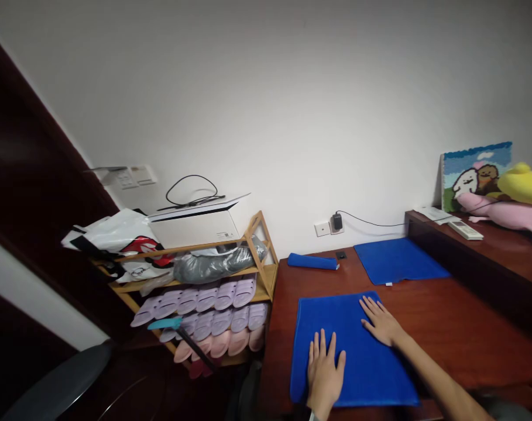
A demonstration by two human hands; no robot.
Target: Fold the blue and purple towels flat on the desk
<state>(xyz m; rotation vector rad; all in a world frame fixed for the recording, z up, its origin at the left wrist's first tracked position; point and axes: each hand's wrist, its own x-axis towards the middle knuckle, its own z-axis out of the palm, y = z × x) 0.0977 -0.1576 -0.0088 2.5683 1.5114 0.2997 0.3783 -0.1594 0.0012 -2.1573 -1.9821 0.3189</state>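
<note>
The spread blue cloth (pixel 357 374) lies flat on the brown counter (pixel 472 333), in front of the person; the left hand (pixel 325 369) rests palm down upon its lower left part, the fingers straight and a little apart, and the right hand (pixel 381 322) rests near its upper right corner, the fingers also spread, gripping nothing; the palms themselves are hidden, and the right forearm covers a part of the cloth's right edge; the left wrist is cut by the lower border, where a pale band (pixel 312 416) is only partly visible; behind lies a narrow blue bundle (pixel 312 261), rolled or folded, I cannot tell which; to its right is a second flat cloth (pixel 397 260) with a small white tag; at the right border a yellow plush (pixel 527 186) is cut off, and it hides some of the picture (pixel 476 166); on the rack (pixel 270 280), a grey item (pixel 213 266) inside clear plastic is hard to identify.
</note>
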